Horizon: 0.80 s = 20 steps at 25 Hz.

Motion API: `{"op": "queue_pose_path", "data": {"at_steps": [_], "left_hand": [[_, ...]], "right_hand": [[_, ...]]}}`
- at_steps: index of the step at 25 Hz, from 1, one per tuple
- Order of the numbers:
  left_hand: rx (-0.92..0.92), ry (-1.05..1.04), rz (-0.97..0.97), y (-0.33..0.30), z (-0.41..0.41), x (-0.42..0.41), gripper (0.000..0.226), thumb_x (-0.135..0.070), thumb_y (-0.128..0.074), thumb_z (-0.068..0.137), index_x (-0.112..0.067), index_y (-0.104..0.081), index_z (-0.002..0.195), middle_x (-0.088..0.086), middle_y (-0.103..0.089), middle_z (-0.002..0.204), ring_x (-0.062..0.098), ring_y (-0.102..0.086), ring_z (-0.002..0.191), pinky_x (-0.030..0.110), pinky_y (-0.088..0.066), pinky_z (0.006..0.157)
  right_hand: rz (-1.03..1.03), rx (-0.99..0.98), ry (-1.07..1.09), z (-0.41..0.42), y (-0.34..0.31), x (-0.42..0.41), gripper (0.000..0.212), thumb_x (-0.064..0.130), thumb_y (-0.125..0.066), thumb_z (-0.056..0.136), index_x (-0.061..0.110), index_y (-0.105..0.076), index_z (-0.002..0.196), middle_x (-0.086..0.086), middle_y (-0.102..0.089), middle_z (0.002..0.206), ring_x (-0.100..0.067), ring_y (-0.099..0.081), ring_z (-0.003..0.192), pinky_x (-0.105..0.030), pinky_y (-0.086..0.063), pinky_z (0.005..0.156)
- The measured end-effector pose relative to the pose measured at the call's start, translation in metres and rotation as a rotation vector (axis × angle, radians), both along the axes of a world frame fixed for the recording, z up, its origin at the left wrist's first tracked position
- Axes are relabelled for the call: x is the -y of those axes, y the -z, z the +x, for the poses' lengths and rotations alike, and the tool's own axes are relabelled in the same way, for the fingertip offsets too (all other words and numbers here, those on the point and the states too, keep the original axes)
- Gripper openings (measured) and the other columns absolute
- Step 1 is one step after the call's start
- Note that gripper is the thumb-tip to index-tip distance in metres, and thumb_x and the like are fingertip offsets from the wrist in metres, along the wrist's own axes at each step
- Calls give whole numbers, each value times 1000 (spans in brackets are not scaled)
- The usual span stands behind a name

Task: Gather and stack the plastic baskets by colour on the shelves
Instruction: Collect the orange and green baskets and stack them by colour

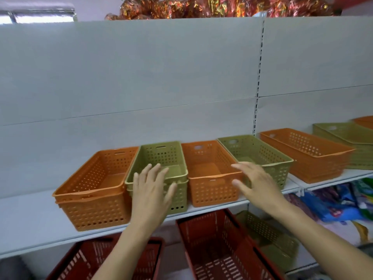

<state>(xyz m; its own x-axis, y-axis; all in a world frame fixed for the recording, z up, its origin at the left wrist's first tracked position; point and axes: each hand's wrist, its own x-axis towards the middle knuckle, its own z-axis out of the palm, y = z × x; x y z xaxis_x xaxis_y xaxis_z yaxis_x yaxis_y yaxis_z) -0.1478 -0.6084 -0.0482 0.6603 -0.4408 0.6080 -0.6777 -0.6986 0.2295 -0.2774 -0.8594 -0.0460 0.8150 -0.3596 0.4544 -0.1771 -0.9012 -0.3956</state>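
Along the front edge of the white shelf (30, 223) plastic baskets stand in a row, alternating in colour. Nearest the left end is a nested pair of orange baskets (90, 190), then a nested pair of green baskets (159, 170), a single orange basket (210, 174), a green basket (258, 154) and, past the upright, an orange stack (306, 152) touching a green stack (347, 138) toward the right end. The left hand (150, 190) has its fingers spread wide, straight, over the front rim of the green pair, holding nothing. The right hand (256, 182) is likewise wide and empty, between the single orange basket and the green one behind it. Below the shelf sit red baskets (218, 249).
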Motion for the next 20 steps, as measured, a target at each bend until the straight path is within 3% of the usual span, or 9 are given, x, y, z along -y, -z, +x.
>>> {"op": "queue_pose_path", "data": {"at_steps": [3,5,7,9,11,14,17,20], "left_hand": [[53,158,-80,12,-29,49,50,-44,-45,86,-17,-64,124,3,-59,133,26,-48,131,51,-33,112],[60,141,-11,17,-39,74,51,-44,-46,87,-20,-59,130,1,-55,139,23,-43,136,50,-26,117],[21,64,111,19,-41,87,55,-46,-47,89,-23,-51,139,-1,-49,147,21,-33,143,48,-12,121],[-17,-3,201,17,-41,91,57,-48,-47,92,-26,-44,144,-4,-45,150,18,-27,146,47,0,121],[-43,-16,220,14,-44,91,56,-49,-45,93,-28,-42,145,-7,-43,151,15,-25,146,45,3,121],[-98,63,71,14,-47,81,52,-43,-51,94,-25,-46,142,-6,-44,150,15,-27,144,38,-8,121],[-226,139,-241,11,-54,72,47,-34,-58,94,-19,-52,138,-4,-49,144,11,-36,137,27,-23,116],[-392,158,-406,7,-63,69,47,-35,-54,96,-18,-51,140,-6,-51,143,6,-42,133,33,-30,115]], "right_hand": [[210,81,167,-5,1,35,31,45,-48,92,23,-65,104,0,-67,105,-17,-61,92,-37,-50,80],[449,-63,210,4,-6,42,54,60,-34,91,12,-59,88,-8,-71,84,-24,-69,70,-43,-57,70],[826,-259,162,18,-11,35,62,66,-30,90,9,-52,102,-20,-71,83,-31,-72,59,-41,-60,60],[1025,-386,117,30,-13,24,72,64,-32,91,3,-44,127,-29,-70,89,-37,-72,60,-39,-60,55],[1097,-393,93,36,-13,17,64,49,-34,94,-3,-42,130,-31,-70,85,-40,-72,62,-41,-61,58],[1094,-308,83,33,-13,27,47,21,-35,93,-11,-44,126,-33,-69,77,-39,-71,57,-37,-59,51],[1145,-239,98,10,-18,46,39,16,-36,96,-13,-46,121,-37,-68,78,-36,-70,54,-37,-59,46],[1168,-196,85,-17,-25,53,38,15,-40,96,-19,-53,106,-34,-69,70,-38,-71,56,-36,-59,44]]}}
